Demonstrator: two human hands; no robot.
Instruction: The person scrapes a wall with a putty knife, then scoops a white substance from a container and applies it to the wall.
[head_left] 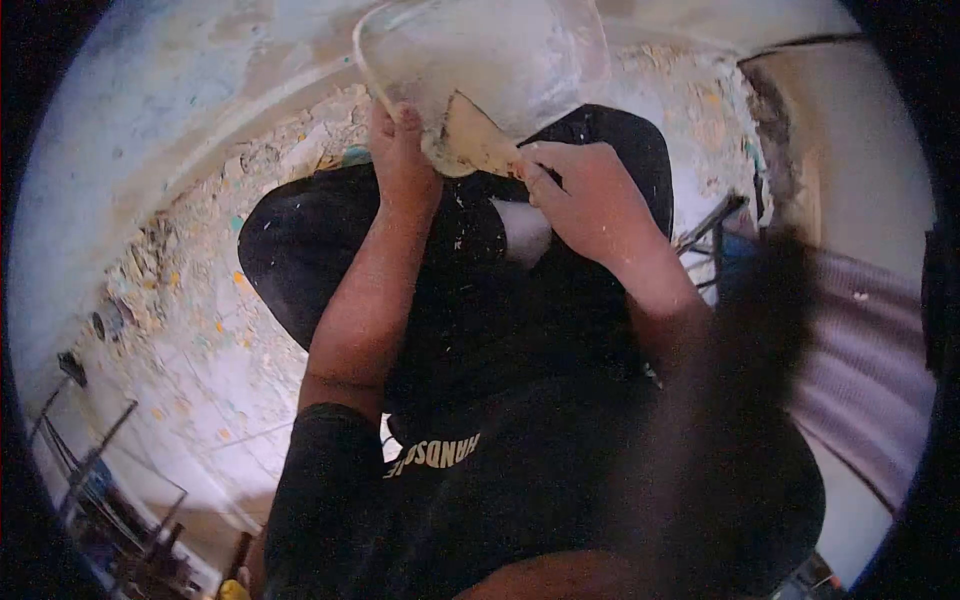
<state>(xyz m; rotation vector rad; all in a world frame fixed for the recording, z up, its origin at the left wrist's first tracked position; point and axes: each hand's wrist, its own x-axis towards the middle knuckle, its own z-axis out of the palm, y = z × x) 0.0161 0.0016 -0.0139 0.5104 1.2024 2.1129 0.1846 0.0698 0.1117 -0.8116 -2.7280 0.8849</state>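
Observation:
My left hand (pixel 405 150) grips the near left rim of a pale, translucent container (pixel 480 50), which is tilted above my lap with its opening toward me. In my right hand (pixel 580 195) is the handle of a scraper (pixel 475 130) with a flat triangular blade. The blade lies inside the container near its lower edge. Whitish residue coats the container's inner wall. My fingers hide most of the scraper's handle.
Flakes and debris (pixel 150 270) litter the tiled floor (pixel 215 390) along the wall (pixel 200 70). Dark metal frames stand at the lower left and right of my knee. A ridged, purplish sheet (pixel 860 330) lies at the right.

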